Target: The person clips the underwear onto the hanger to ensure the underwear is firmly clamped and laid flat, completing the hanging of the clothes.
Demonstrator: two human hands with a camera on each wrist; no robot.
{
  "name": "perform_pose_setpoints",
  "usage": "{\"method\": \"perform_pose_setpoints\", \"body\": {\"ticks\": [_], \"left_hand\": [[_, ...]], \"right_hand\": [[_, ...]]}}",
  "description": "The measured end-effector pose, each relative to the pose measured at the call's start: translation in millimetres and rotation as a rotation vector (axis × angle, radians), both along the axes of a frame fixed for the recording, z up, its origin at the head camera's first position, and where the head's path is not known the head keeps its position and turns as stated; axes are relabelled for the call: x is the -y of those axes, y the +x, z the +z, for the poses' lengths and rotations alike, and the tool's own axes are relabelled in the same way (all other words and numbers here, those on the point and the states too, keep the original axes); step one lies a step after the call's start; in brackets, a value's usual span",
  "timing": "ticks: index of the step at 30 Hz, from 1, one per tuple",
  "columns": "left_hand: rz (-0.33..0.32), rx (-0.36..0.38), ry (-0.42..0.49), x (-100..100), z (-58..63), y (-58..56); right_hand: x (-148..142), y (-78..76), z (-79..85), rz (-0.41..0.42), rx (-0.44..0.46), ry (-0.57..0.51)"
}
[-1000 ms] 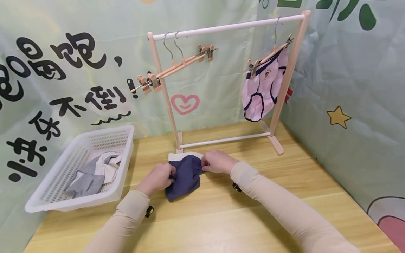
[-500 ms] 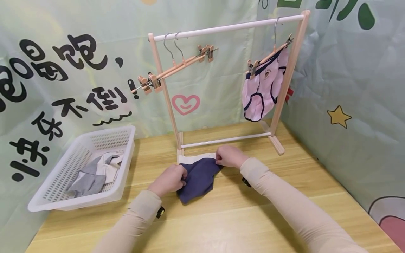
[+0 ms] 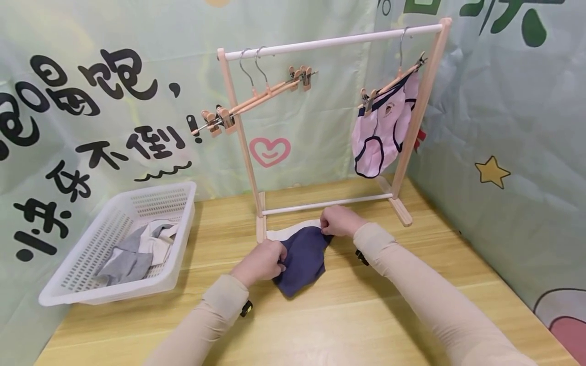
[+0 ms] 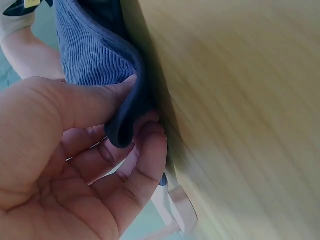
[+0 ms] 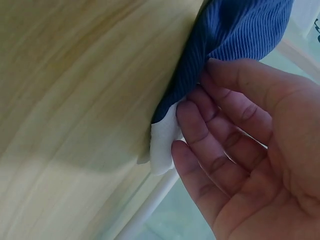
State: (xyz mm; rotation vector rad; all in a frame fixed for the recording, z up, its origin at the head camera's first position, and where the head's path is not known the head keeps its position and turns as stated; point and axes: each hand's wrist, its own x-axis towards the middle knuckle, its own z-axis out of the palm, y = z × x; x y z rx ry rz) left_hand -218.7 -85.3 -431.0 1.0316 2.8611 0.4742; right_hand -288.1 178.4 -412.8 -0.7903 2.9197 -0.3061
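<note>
Navy ribbed underpants (image 3: 304,259) with a white waistband (image 3: 293,230) lie on the table, partly bunched. At their left edge, my left hand (image 3: 261,262) pinches the cloth; in the left wrist view the thumb and fingers hold a folded navy edge (image 4: 127,115). My right hand (image 3: 341,221) grips the upper right side near the waistband. The right wrist view shows the thumb on the blue ribbing (image 5: 245,35) and fingertips by the white band (image 5: 165,140). Parts of the cloth are hidden beneath both hands.
Behind the hands stands a wooden rack (image 3: 339,40). Two clip hangers (image 3: 261,99) hang at its left, and pink underpants (image 3: 380,132) are clipped at its right. A white basket (image 3: 185,223) on the left holds grey and white clothes (image 3: 133,254).
Both hands have moved right with the navy underpants, bringing them in front of the rack's left foot. The cloth is spread a little wider than a second ago.
</note>
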Motion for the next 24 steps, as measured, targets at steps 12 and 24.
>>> {"method": "perform_pose_setpoints", "body": {"ticks": [12, 24], "left_hand": [[-0.055, -0.019, 0.082, -15, -12.9, -5.0], [-0.134, 0.169, 0.126, 7, 17.1, -6.9]], "right_hand": [[-1, -16.8, 3.4, 0.020, 0.039, -0.004], [6, -23.6, 20.1, -0.009, -0.006, 0.016]]}}
